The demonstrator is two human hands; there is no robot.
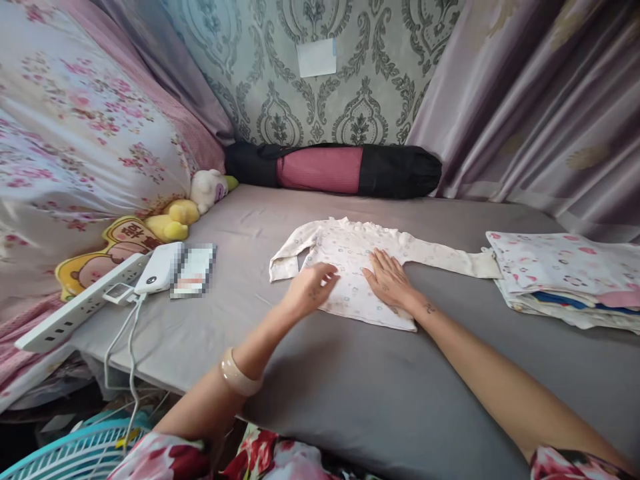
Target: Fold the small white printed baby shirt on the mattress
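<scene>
A small white long-sleeved shirt (350,253) with a faint scattered print lies spread on the grey sheet, its collar edge facing away from me. Its right-side sleeve stretches out toward a pile of clothes, while the left-side sleeve is bent downward. My right hand (389,279) rests flat on the shirt's middle, fingers stretched out. Over the shirt's left edge is my left hand (314,290), its fingers loosely bent with a gap by the thumb and nothing visible in them. Whether it touches the cloth I cannot tell.
Folded clothes (565,273) are stacked at the right. A black and pink bag (320,168) lies along the wall. At left are a power strip (80,307), a white power bank (160,268) with cables, a blurred-out item (193,270) and plush toys (175,220). A blue basket (75,447) stands below.
</scene>
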